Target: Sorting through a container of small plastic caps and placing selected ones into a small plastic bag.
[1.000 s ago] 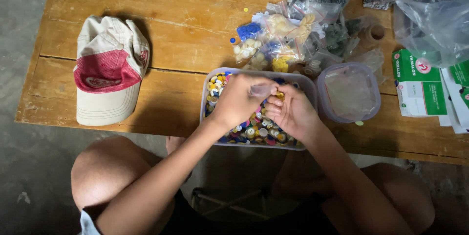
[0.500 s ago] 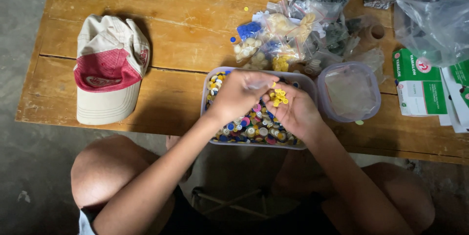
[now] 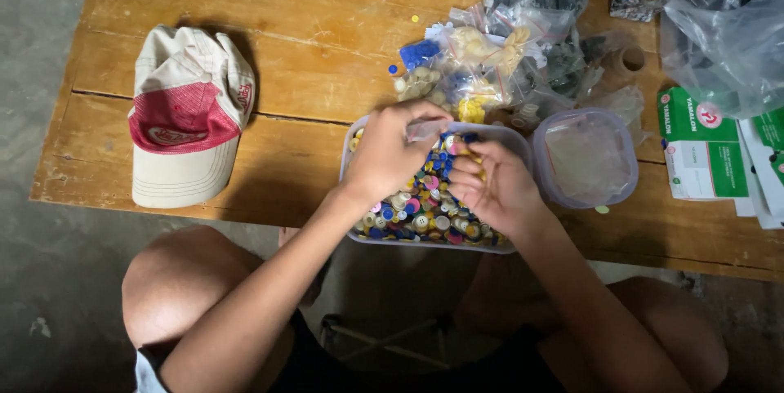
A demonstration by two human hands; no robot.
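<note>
Right of the hands (image 3: 445,168), green-white boxes (image 3: 702,144).

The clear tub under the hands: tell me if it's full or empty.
Nearly full. The clear tub holds a heap of mixed coloured buttons reaching about to its rim, lid off.

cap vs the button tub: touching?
Apart. The head view shows bare wooden table between the cap and the clear tub of buttons; only the left hand and right hand meet the tub.
</note>
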